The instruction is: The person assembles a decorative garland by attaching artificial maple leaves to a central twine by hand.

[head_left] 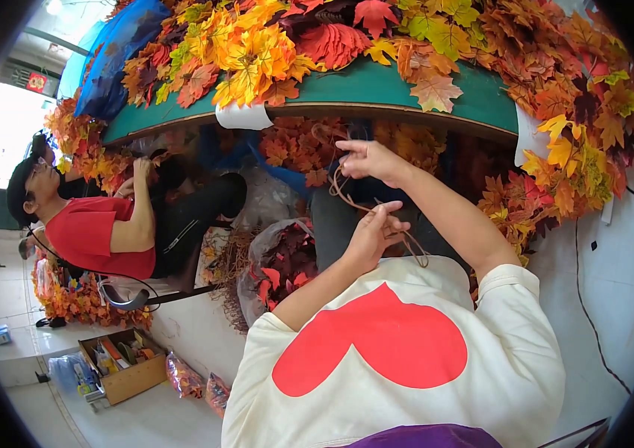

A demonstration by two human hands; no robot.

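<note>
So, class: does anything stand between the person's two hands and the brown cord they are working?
Nothing visible does. The left hand and the right hand both already pinch the brown cord, which runs freely between them.

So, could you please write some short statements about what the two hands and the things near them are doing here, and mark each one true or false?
1. Both hands hold a thin brown cord. True: the left hand and the right hand each grip the brown cord, which runs between them.
2. The green table edge is bare. False: the green table is heaped with artificial autumn leaves in orange, yellow and red.
3. A person in a red shirt sits to the left. True.
4. The right hand is lower than the left hand. False: the right hand is raised above the left.
5. A cardboard box stands on the floor at lower left. True.
</note>
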